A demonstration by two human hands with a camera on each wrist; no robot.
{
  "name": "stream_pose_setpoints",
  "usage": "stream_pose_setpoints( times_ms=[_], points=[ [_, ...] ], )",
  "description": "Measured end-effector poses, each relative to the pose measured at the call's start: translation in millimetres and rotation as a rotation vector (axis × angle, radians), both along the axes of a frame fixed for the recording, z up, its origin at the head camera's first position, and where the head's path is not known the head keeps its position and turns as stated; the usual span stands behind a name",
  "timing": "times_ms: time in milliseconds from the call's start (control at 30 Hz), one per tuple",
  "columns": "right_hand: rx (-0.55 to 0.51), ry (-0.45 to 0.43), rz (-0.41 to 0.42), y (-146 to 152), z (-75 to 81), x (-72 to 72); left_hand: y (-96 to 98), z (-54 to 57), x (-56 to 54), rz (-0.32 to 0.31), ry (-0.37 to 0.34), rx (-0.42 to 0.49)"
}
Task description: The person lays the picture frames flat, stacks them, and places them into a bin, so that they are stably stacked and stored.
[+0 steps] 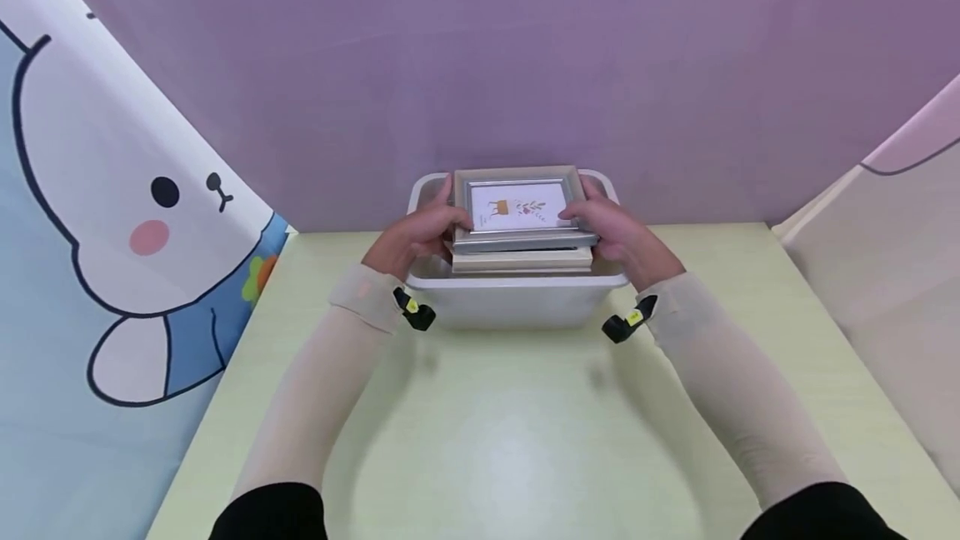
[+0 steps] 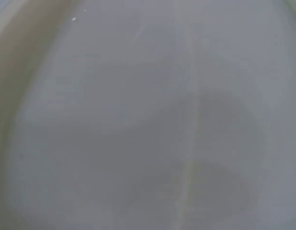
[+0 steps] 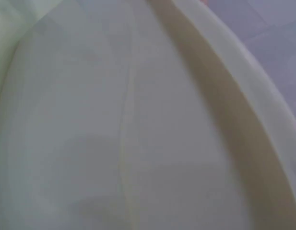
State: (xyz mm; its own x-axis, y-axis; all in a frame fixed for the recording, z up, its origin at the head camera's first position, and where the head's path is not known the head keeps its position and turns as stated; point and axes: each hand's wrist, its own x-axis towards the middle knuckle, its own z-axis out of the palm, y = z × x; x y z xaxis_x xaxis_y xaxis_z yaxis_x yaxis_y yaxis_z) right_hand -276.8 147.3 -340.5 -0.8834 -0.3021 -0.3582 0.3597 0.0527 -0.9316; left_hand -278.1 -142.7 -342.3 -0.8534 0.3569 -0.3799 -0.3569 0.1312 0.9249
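A silver picture frame holds a white print of a small brown animal and leafy sprigs. Under it shows the edge of a cream frame, both at the mouth of a white plastic bin. On the left side, my left hand grips the stacked frames, its thumb over the silver one's edge. My right hand holds the opposite side, thumb on the top frame near the print. The fingers under the stack are mostly hidden. Close up, the bin's pale wall fills the left wrist view and most of the right wrist view.
The bin stands at the back of a pale green table, against a purple backdrop. A cartoon-printed sheet hangs along the left side, and a pale sheet along the right.
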Motion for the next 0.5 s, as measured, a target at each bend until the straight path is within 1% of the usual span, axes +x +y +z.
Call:
stream_pose_setpoints(
  times_ms=[100, 267, 367, 500],
  points=[
    [0.029, -0.002, 0.003, -3.4, -0.2, -3.8, 1.3, 0.7, -3.3, 0.017, -0.024, -0.010],
    [0.048, -0.007, 0.017, -6.6, 0.3, -6.6, 2.4, 1.1, -5.8, 0.050, -0.049, 0.019],
    [0.032, -0.024, 0.031, -8.0, 0.1, -6.1, 2.1, 0.3, -5.9, 0.049, -0.071, 0.042],
    [0.028, -0.076, 0.056, -10.0, -1.3, -6.0, 0.8, -0.4, -5.2, 0.039, -0.089, 0.055]
  ],
)
